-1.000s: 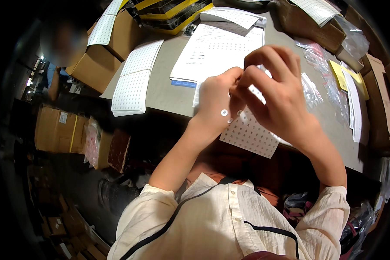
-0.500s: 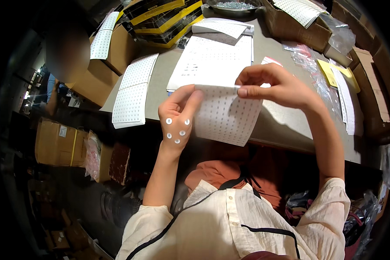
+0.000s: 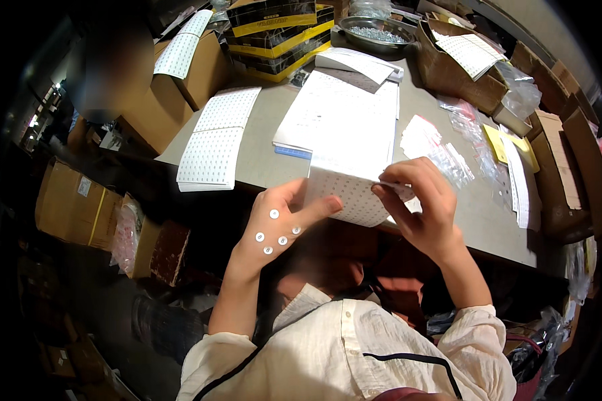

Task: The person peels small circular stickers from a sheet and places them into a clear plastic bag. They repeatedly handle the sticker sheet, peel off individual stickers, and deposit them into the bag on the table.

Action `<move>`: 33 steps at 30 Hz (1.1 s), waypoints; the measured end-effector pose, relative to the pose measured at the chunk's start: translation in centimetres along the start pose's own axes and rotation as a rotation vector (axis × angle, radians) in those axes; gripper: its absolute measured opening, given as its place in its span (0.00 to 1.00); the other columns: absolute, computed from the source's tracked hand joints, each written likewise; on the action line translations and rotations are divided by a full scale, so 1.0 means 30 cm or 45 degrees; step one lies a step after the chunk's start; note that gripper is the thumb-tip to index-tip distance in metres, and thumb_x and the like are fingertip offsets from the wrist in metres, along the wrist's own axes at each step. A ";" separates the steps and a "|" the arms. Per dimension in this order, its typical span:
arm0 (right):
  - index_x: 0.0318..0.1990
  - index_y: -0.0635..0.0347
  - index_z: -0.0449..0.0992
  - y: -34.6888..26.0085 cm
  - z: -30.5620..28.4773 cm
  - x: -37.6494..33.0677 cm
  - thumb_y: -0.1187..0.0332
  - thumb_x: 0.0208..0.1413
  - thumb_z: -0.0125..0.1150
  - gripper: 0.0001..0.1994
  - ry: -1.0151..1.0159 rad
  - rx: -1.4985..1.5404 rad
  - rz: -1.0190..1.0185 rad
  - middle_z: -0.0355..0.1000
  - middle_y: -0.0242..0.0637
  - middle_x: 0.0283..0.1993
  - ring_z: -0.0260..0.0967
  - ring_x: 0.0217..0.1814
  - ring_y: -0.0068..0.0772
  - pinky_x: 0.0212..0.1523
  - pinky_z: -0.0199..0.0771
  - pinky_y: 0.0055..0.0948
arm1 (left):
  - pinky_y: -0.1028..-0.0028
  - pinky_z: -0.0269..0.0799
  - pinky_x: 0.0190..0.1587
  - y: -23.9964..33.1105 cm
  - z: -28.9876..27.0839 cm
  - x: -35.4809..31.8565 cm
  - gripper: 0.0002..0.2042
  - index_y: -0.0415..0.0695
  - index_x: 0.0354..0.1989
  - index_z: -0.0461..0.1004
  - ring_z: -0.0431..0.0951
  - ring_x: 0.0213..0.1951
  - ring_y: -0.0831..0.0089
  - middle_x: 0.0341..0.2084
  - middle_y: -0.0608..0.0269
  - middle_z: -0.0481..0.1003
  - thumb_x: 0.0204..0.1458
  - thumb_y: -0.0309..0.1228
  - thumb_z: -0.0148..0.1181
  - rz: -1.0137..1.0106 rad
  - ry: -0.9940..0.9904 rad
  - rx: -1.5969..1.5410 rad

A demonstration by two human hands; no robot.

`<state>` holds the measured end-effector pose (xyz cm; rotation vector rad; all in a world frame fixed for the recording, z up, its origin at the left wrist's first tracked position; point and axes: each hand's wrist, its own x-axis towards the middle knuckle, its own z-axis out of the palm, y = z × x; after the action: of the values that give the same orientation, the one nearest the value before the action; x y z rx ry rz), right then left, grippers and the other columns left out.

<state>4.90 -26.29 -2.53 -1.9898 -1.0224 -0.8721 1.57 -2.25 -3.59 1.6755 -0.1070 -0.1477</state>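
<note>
Between my two hands is a white sticker sheet (image 3: 351, 195) with rows of small printed marks, tilted at the table's front edge. My left hand (image 3: 264, 220) grips its left side, thumb across the printed face and fingers behind. Several small round white stickers (image 3: 268, 250) are stuck to the back of this hand. My right hand (image 3: 427, 208) pinches the sheet near its upper right corner, thumb and forefinger close together. Just beyond lie white papers (image 3: 351, 113) with a blue edge (image 3: 292, 152) showing under them. A stack of similar sticker sheets (image 3: 211, 157) rests to the left.
Small plastic bags (image 3: 456, 164) lie on the grey table (image 3: 267, 160) at right, near a yellow card (image 3: 495, 144). A metal bowl of small metal parts (image 3: 376, 33) and black-yellow boxes (image 3: 274, 43) stand at the back. Cardboard boxes (image 3: 555, 170) flank the right side. A blurred person is at far left.
Both hands and the sheet have come down, nearer my body. The sheet is tilted more, and my left thumb now reaches further across it. The view has shifted slightly.
</note>
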 end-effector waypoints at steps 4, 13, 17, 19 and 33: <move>0.38 0.62 0.76 -0.060 0.000 -0.053 0.82 0.44 0.74 0.14 0.043 0.007 -0.008 0.75 0.38 0.34 0.71 0.32 0.40 0.34 0.72 0.32 | 0.77 0.72 0.51 0.026 0.008 -0.048 0.20 0.32 0.51 0.80 0.79 0.43 0.78 0.41 0.59 0.83 0.57 0.35 0.72 0.006 -0.083 -0.184; 0.44 0.70 0.77 -0.129 -0.102 -0.136 0.60 0.52 0.69 0.20 -0.251 1.019 0.317 0.73 0.49 0.47 0.74 0.47 0.38 0.49 0.74 0.32 | 0.71 0.71 0.58 -0.014 0.060 -0.081 0.24 0.28 0.54 0.77 0.81 0.47 0.67 0.45 0.51 0.82 0.47 0.27 0.65 0.083 -0.274 -0.755; 0.48 0.72 0.80 -0.129 -0.168 -0.134 0.68 0.49 0.60 0.20 -0.219 0.942 0.331 0.74 0.53 0.54 0.71 0.58 0.45 0.62 0.68 0.40 | 0.70 0.70 0.59 -0.044 0.080 -0.014 0.28 0.27 0.53 0.77 0.80 0.49 0.64 0.46 0.48 0.81 0.42 0.31 0.63 -0.135 -0.686 -0.921; 0.53 0.68 0.80 -0.143 -0.183 -0.103 0.69 0.46 0.60 0.24 -0.340 0.684 0.187 0.72 0.53 0.62 0.67 0.65 0.50 0.68 0.61 0.43 | 0.72 0.72 0.57 -0.030 0.120 0.019 0.29 0.27 0.54 0.75 0.80 0.50 0.63 0.47 0.46 0.80 0.41 0.32 0.62 -0.174 -0.915 -0.899; 0.37 0.66 0.79 -0.243 -0.228 -0.147 0.70 0.54 0.70 0.09 -0.356 0.666 0.381 0.77 0.50 0.50 0.74 0.51 0.42 0.55 0.72 0.38 | 0.75 0.78 0.48 -0.089 0.277 0.021 0.24 0.37 0.58 0.73 0.80 0.47 0.71 0.47 0.57 0.77 0.58 0.39 0.64 -0.314 -1.257 -1.050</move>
<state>-4.98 -30.49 -0.50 -1.7678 -0.9488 -0.1402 0.84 -10.21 -7.13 0.6664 -0.5025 -1.0509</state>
